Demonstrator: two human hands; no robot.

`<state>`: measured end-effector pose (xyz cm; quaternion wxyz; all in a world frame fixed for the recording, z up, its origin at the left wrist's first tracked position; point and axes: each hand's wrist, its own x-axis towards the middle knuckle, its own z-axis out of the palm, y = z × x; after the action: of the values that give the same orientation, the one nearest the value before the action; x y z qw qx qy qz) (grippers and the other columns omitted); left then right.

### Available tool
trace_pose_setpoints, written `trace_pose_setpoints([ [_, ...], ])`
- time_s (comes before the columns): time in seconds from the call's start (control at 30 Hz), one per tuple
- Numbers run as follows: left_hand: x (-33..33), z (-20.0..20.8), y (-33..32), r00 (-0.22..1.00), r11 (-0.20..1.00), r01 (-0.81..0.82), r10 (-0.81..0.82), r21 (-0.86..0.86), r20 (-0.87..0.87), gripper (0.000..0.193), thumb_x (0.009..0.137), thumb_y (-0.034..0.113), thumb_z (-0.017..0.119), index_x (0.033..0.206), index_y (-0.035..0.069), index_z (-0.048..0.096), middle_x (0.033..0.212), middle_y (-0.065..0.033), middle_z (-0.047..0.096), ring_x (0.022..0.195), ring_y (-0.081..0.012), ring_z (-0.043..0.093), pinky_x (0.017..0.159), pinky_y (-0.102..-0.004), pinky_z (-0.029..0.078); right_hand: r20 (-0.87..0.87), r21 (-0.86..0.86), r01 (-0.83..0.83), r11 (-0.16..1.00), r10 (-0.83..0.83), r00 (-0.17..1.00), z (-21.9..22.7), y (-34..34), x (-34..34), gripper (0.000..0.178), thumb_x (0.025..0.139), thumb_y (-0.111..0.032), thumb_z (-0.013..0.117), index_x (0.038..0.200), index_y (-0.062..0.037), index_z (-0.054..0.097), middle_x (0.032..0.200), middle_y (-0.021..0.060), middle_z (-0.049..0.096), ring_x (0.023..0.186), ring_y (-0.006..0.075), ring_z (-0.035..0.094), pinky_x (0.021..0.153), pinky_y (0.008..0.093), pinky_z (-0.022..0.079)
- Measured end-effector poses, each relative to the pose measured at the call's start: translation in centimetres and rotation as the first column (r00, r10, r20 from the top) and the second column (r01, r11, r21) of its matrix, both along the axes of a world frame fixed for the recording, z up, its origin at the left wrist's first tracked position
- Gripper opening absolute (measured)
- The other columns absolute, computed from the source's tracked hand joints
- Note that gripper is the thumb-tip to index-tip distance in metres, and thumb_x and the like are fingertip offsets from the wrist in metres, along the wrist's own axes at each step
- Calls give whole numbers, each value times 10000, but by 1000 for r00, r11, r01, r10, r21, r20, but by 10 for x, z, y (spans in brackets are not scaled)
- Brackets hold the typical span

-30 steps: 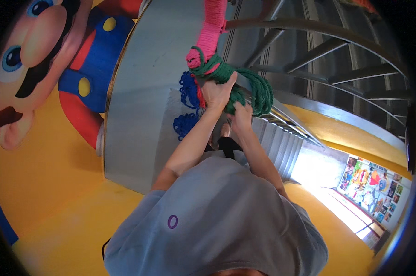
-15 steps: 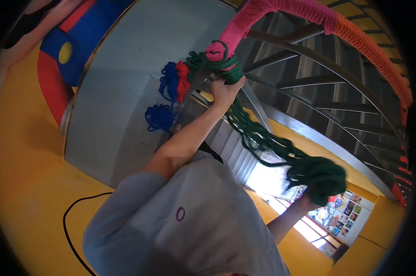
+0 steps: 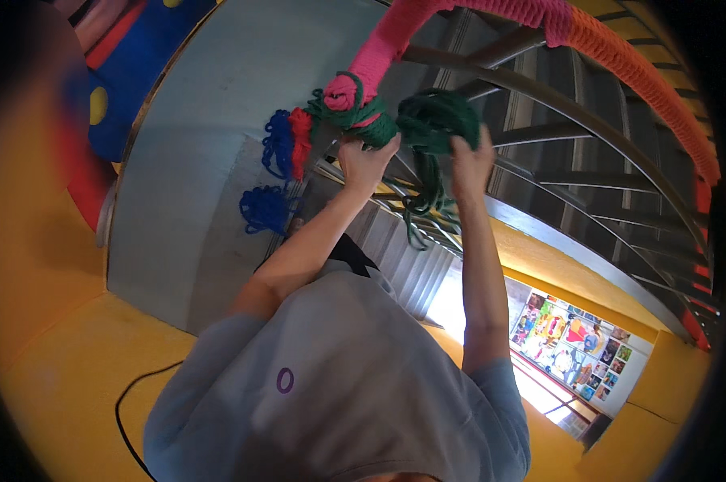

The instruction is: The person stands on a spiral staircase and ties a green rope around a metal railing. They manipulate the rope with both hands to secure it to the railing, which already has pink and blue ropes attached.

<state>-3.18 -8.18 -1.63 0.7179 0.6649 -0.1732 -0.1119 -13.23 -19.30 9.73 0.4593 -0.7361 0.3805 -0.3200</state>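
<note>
My left hand (image 3: pixel 367 165) is closed at the green cord coils (image 3: pixel 363 122) wound around the lower part of the handrail, just below its pink-wrapped curl. My right hand (image 3: pixel 470 165) grips a thick loose bundle of green cord (image 3: pixel 439 120), held up beside the rail on its right. Several green loops hang down from the bundle between my forearms. The pink wrapping (image 3: pixel 385 48) covers the rail above the coils and meets an orange wrapped stretch (image 3: pixel 620 64). My left fingertips are partly hidden behind the coils.
Red cord (image 3: pixel 300 143) and blue cord bundles (image 3: pixel 276 145) lie left of the rail end. Metal balusters (image 3: pixel 548 132) and dark stair treads are to the right. More steps (image 3: pixel 403 253) lie below my arms. A black cable (image 3: pixel 120 410) runs at lower left.
My right hand has swung the green cord bundle from the lower right up beside the rail. The stretched strands now hang slack. My left hand stays at the coils; the view shifts slightly.
</note>
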Motion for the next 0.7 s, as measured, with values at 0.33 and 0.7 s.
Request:
trace_pose_setpoints([
  [0.33, 9, 21, 6, 993, 991, 81, -89, -102, -75, 306, 715, 126, 769, 936, -21, 617, 914, -64, 656, 815, -150, 621, 766, -294, 477, -224, 609, -557, 564, 796, 562, -20, -31, 90, 625, 922, -528, 398, 1226, -1, 538, 1084, 71, 604, 990, 177, 539, 932, 304, 388],
  [0.7, 11, 15, 5, 980, 989, 148, -146, 3, -132, 363, 670, 133, 795, 941, -10, 601, 906, -77, 637, 828, -164, 610, 778, -305, 480, 10, 134, -166, 977, 166, 986, -67, -16, 34, 281, 921, -198, 495, 918, 53, 621, 768, 74, 647, 674, 136, 592, 624, 263, 477],
])
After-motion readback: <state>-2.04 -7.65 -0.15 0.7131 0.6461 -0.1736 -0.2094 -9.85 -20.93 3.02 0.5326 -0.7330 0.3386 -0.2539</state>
